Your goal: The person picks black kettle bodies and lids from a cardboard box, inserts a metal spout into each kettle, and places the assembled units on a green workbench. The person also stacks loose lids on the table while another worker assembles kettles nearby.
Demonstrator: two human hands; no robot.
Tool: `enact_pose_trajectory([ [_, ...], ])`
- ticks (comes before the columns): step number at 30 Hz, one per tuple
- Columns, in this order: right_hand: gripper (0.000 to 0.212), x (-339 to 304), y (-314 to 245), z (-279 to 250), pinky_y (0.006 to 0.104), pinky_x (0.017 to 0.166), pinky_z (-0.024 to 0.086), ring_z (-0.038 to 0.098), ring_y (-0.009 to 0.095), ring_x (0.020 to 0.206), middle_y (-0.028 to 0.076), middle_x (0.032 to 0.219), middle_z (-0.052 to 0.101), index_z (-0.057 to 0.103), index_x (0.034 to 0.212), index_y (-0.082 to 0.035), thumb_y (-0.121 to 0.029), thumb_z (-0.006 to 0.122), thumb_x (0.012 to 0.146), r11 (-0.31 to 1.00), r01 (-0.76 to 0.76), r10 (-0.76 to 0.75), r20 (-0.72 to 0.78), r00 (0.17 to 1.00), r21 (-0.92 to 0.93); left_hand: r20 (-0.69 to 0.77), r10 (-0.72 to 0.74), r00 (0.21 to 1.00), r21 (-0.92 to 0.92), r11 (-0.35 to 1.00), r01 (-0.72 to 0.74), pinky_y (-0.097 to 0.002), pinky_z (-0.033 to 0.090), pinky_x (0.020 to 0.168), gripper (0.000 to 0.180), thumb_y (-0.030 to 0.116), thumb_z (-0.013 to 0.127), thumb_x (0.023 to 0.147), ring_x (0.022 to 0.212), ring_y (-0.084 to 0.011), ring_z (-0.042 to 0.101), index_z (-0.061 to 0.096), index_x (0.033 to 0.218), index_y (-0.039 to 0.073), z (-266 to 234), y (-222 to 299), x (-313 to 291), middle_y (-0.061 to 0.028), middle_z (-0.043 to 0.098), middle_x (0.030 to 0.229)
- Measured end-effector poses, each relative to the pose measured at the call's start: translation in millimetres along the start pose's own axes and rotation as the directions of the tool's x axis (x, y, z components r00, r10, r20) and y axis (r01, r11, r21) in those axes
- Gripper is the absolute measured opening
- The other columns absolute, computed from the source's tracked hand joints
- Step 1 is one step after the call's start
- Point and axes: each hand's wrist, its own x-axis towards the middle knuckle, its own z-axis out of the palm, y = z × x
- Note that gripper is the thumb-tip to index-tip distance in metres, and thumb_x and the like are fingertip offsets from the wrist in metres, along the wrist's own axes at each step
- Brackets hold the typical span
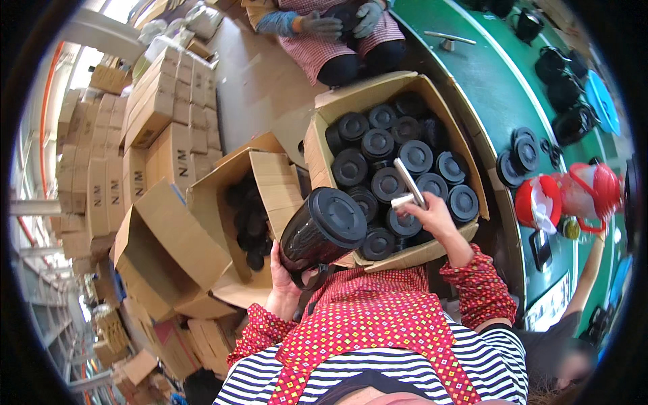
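The left hand (pixel 283 275) has its grip clamped on a dark lidded jug (pixel 304 236) by an open carton's (pixel 318 155) near left corner; probably stiff, slippery, best held by body and handle. The right hand (pixel 433 217) pinches a silver tool (pixel 409 181).

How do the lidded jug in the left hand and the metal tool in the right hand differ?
The jug is black, while the tool is silver. The jug is broad and rounded; the tool is slim and T-like. The jug looks much bulkier than the tool. Both have a shiny surface, and each is held in one bare hand.
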Motion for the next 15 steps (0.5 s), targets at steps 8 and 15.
enact_pose_trajectory([
  [8,0.054,-153.1,-66.4,123.4,0.0284,0.054,0.059,0.073,0.018,0.069,0.012,0.108,0.076,0.062,0.13,-0.008,-0.054,0.04,0.11,0.467,-0.215,0.034,0.225,0.974,0.858,0.329,0.034,0.944,0.174,0.98,-0.095,-0.0477,0.046,0.112,0.068,0.053,0.052,0.101,0.129,-0.0309,0.06,0.05,0.147,0.002,-89.7,49.0,20.4,-0.0161,0.061,0.142],
  [15,0.046,-259.5,-81.6,197.6,0.0548,0.086,0.061,0.07,0.022,0.11,0.004,0.122,0.073,0.072,0.109,-0.022,-0.061,0.048,0.104,0.272,-0.119,0.053,0.109,0.993,0.955,0.592,0.438,0.677,0.302,0.657,-0.69,-0.0395,0.041,0.111,0.093,0.042,0.079,0.087,0.127,-0.0248,0.054,0.032,0.154,-0.002,-129.1,52.7,-74.4,-0.0163,0.054,0.139],
])
